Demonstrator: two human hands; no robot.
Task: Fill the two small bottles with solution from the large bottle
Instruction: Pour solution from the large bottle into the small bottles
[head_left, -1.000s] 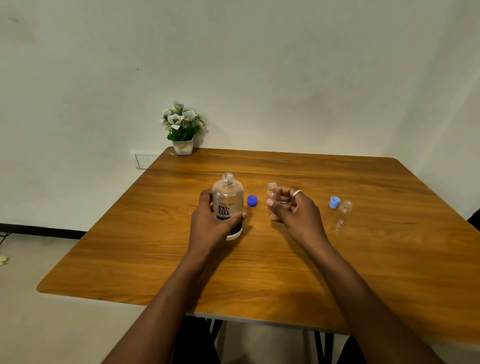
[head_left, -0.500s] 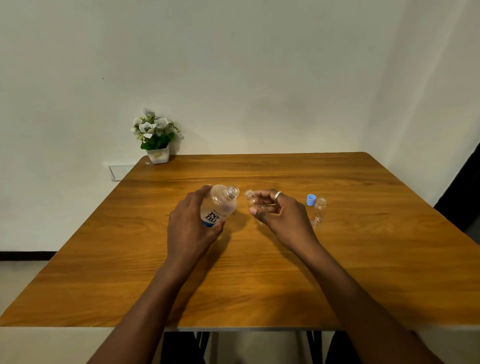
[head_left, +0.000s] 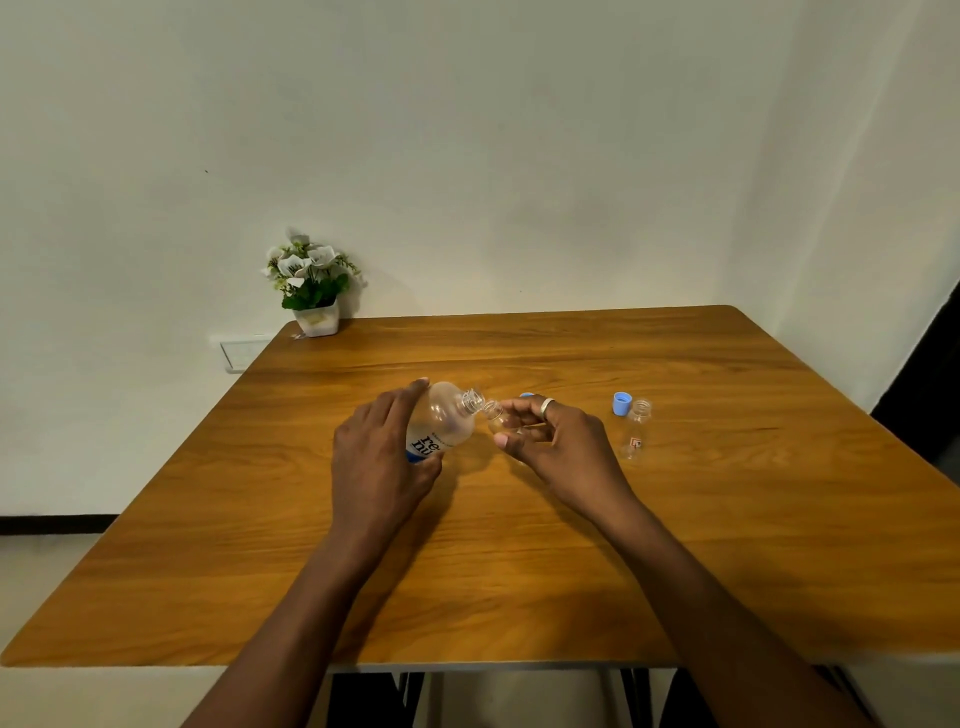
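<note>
Left hand (head_left: 382, 457) grips tilted large bottle (head_left: 441, 423); right hand (head_left: 558, 447) grips small bottle (head_left: 493, 414). Narrow, misaligned necks risk spillage.

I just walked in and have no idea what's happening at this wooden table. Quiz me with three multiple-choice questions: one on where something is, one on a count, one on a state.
1. Where is the potted white-flower plant?
A. far left corner of the table
B. near right corner
C. on the floor

2. How many small clear bottles are in view?
A. one
B. two
C. four

3. How is the large clear "renu" bottle held?
A. upright, capped
B. lying on the table
C. tilted, uncapped

Answers:
1 A: it stands by the wall at the far left corner.
2 B: one small bottle in the right hand, one standing bottle beside a light blue cap.
3 C: the left hand tips its open neck toward the held bottle.
</note>
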